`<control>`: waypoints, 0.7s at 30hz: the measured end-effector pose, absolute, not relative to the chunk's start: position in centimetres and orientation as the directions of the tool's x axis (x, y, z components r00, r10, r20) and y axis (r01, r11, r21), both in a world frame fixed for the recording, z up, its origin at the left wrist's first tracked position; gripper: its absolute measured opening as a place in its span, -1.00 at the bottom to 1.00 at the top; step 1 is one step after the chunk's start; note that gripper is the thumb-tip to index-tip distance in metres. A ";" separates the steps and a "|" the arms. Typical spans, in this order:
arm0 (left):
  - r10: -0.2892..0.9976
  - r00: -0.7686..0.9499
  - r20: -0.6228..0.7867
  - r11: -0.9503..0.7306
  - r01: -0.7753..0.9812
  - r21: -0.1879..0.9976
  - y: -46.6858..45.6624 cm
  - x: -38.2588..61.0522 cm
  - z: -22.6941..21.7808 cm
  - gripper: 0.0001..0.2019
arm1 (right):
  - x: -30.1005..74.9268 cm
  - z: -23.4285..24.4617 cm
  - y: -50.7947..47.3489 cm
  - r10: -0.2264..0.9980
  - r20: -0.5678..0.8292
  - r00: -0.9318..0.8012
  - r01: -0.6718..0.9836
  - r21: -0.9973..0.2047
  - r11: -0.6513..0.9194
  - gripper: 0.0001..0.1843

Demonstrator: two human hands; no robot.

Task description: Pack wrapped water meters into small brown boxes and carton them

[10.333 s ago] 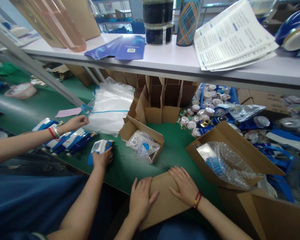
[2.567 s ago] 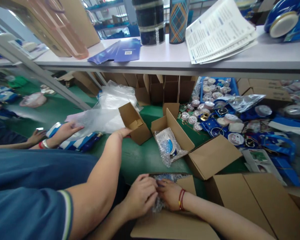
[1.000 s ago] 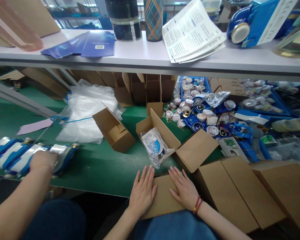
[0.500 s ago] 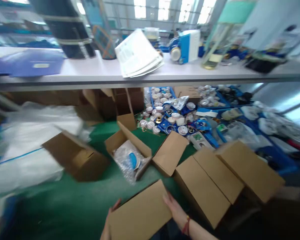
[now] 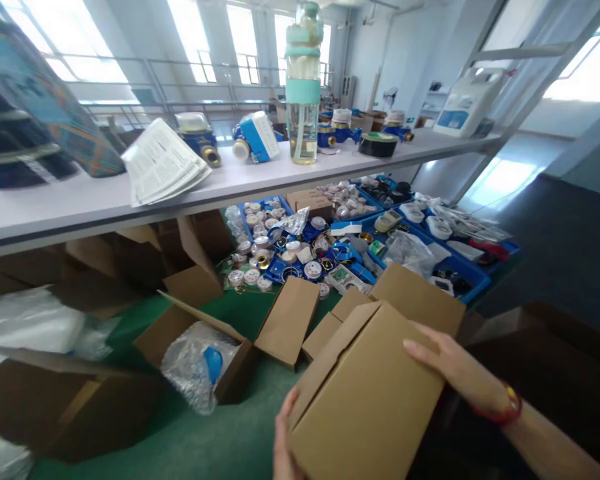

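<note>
I hold a closed brown cardboard box [image 5: 365, 400] up off the green table, between both hands. My left hand [image 5: 281, 443] grips its near left edge, with only the fingers showing at the bottom of the picture. My right hand [image 5: 455, 367], with a red band at the wrist, lies on the box's right side. Just behind it are two more closed cardboard boxes [image 5: 420, 300]. To the left, an open box [image 5: 190, 333] holds a bubble-wrapped blue and white device [image 5: 200, 360].
An empty open box [image 5: 65, 400] lies at the near left beside clear plastic bags [image 5: 25, 327]. Blue trays of small round parts [image 5: 290, 247] sit under a white shelf [image 5: 80, 200] carrying booklets, water meters and a tall bottle [image 5: 303, 87]. Dark floor lies to the right.
I have lifted the closed box from the table edge and swung it right. My view has turned right and up. The co-worker's arms at the left are out of sight.
</note>
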State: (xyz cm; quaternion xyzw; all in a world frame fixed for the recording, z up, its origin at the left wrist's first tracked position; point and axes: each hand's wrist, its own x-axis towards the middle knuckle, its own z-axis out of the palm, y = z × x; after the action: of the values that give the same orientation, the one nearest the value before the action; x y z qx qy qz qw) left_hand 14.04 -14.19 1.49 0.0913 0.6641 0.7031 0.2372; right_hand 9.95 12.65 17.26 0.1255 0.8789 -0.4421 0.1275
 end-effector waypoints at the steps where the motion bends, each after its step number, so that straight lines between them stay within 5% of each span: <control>1: 0.446 -0.864 -0.234 -0.229 -0.363 0.903 -12.6 14.3 3.2 -0.38 | 7.9 17.4 14.5 0.128 -0.306 -0.943 0.318 -0.724 0.612 -0.38; 5: 0.442 -0.884 -0.155 -0.251 -0.287 0.924 -9.7 13.2 7.7 -0.34 | 0.4 15.8 17.9 0.100 0.001 -0.995 0.085 -0.520 0.850 -0.48; 7: 0.226 -0.970 -0.083 -0.142 -0.118 0.983 -11.6 10.9 7.8 -0.42 | -1.2 15.0 16.7 0.019 0.155 -0.988 -0.045 -0.393 0.918 -0.50; 9: -0.138 -0.990 0.034 0.227 0.002 0.974 -14.6 7.7 6.2 -0.50 | -1.4 14.8 14.2 -0.115 0.232 -0.966 -0.188 -0.326 0.926 -0.53; 11: -0.329 -0.943 0.055 0.684 -0.198 0.702 -17.6 4.4 3.8 -0.53 | -0.9 15.2 11.1 -0.298 0.199 -0.934 -0.349 -0.324 0.879 -0.57; 14: -0.184 -0.943 -0.276 0.914 -0.267 0.304 -20.7 2.3 0.2 -0.65 | -0.8 16.4 6.9 -0.585 0.055 -0.809 -0.562 -0.361 0.744 -0.59; 17: -0.021 -0.919 -0.393 0.934 -0.159 0.321 -23.4 5.5 -1.3 -0.70 | -2.7 17.2 3.3 -0.783 -0.074 -0.618 -0.687 -0.433 0.583 -0.57; 21: 0.134 -0.892 -0.431 0.912 -0.060 0.407 -28.7 15.1 -2.2 -0.73 | -6.7 15.0 -2.0 -0.879 -0.292 -0.376 -0.720 -0.506 0.476 -0.58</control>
State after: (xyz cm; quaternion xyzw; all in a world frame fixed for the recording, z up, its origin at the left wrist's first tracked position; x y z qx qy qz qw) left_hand 15.07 -28.68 -2.15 0.0195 0.9499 0.2094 0.2313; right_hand -6.67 -1.99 15.01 -0.4899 0.8160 -0.1488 0.2684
